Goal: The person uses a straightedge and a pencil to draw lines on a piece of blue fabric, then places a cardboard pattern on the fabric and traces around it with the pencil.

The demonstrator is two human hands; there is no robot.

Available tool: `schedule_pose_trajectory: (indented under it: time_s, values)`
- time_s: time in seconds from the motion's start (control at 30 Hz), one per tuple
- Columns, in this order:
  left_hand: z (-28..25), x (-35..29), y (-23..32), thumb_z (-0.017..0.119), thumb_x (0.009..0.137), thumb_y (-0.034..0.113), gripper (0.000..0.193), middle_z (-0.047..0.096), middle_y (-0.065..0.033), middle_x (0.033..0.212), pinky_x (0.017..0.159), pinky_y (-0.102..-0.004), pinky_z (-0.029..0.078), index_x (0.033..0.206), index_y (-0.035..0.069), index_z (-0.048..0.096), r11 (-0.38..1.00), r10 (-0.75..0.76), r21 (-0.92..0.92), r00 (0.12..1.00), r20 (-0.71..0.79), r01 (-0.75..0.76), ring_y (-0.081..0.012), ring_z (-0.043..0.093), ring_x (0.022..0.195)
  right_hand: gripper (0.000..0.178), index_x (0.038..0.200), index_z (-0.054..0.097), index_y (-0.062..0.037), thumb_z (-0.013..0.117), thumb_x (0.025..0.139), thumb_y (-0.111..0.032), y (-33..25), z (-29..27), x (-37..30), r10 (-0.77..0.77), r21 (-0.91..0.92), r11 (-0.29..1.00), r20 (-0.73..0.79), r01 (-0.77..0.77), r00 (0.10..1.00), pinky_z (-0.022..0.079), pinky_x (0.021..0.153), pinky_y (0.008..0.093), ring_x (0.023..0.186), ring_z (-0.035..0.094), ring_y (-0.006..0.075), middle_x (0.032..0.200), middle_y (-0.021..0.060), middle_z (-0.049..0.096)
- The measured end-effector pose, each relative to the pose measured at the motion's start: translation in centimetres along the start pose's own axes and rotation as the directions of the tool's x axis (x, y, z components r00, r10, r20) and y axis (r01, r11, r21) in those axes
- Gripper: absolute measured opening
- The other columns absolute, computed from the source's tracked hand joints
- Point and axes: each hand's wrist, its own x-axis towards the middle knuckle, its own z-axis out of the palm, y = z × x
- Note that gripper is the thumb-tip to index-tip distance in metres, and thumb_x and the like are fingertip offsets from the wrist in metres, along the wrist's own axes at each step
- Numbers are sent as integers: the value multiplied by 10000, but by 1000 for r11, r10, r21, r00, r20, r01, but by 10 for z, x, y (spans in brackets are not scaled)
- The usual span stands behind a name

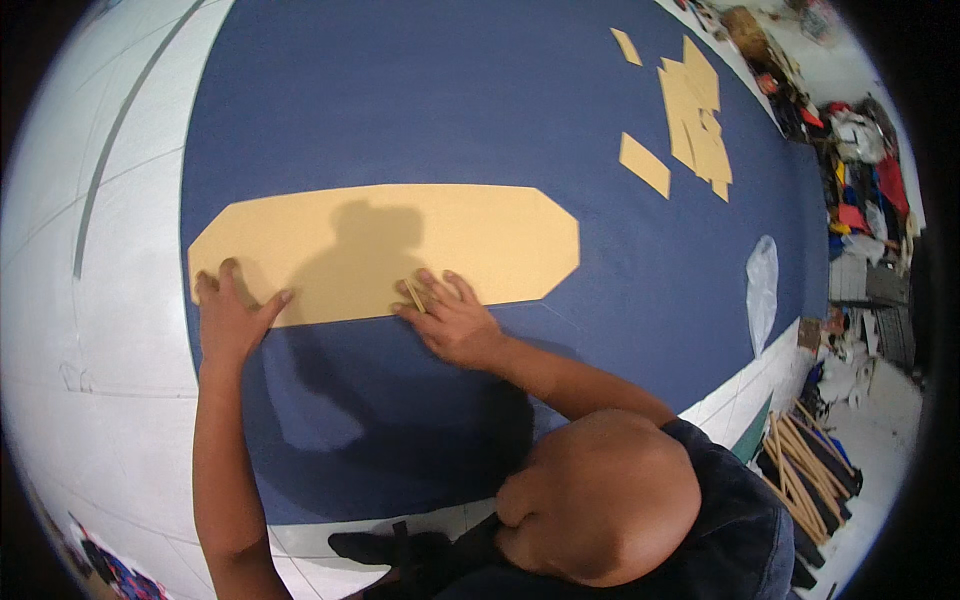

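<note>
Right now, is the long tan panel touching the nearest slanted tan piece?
Apart: the head view shows blue sheet between the long tan panel and that slanted tan piece.

The floor (130, 320) is white tile — clutter (862, 190) at right.

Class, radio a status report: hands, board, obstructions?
Left hand spread on tan board. Right hand holds thin stick at near edge. Board flat on blue sheet. Loose tan pieces lie apart.
</note>
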Motion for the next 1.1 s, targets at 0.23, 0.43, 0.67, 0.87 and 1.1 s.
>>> schedule_pose_trajectory:
  time_s: [0.23, 0.43, 0.67, 0.87, 1.1]
  values:
    - [0, 3, -2, 904, 670, 567, 1114, 293, -449, 1488, 1051, -555, 486, 1491, 24, 382, 998, -14, -53, 997, 81, 19, -578, 357, 1407, 403, 1364, 621, -133, 617, 970, -213, 39, -40, -44, 418, -87, 905, 11, -415, 908, 256, 1204, 559, 1442, 428, 348, 1487, 155, 529]
    - [4, 6, -3, 893, 694, 557, 1129, 325, -435, 1498, 1137, -560, 395, 1504, -14, 353, 999, 16, -35, 999, 46, -14, -556, 345, 1428, 405, 1421, 579, -165, 582, 1026, -252, 96, -60, -136, 464, -196, 859, -95, -473, 881, 229, 1219, 542, 1490, 382, 300, 1552, 76, 505]
    - [-6, 2, 5, 879, 694, 593, 1159, 287, -428, 1533, 1165, -566, 362, 1525, -12, 344, 996, -30, -82, 993, 112, 39, -545, 287, 1468, 426, 1427, 576, -167, 602, 1007, -226, 102, -50, -145, 457, -157, 871, -87, -466, 885, 223, 1227, 541, 1488, 376, 328, 1542, 86, 512]
    - [-9, 3, 10, 858, 709, 617, 1169, 235, -428, 1563, 1179, -571, 341, 1543, -8, 329, 996, -52, -65, 988, 145, 62, -544, 263, 1483, 431, 1415, 589, -173, 624, 987, -212, 102, -49, -148, 450, -107, 880, -130, -464, 884, 223, 1230, 543, 1484, 382, 336, 1532, 85, 522]
    - [-3, 0, 6, 850, 718, 620, 1175, 219, -438, 1565, 1179, -576, 338, 1549, -17, 317, 998, -27, -54, 993, 115, 33, -556, 254, 1483, 432, 1401, 602, -168, 638, 972, -195, 102, -49, -149, 452, -106, 879, -130, -465, 883, 228, 1231, 549, 1478, 396, 333, 1506, 91, 547]
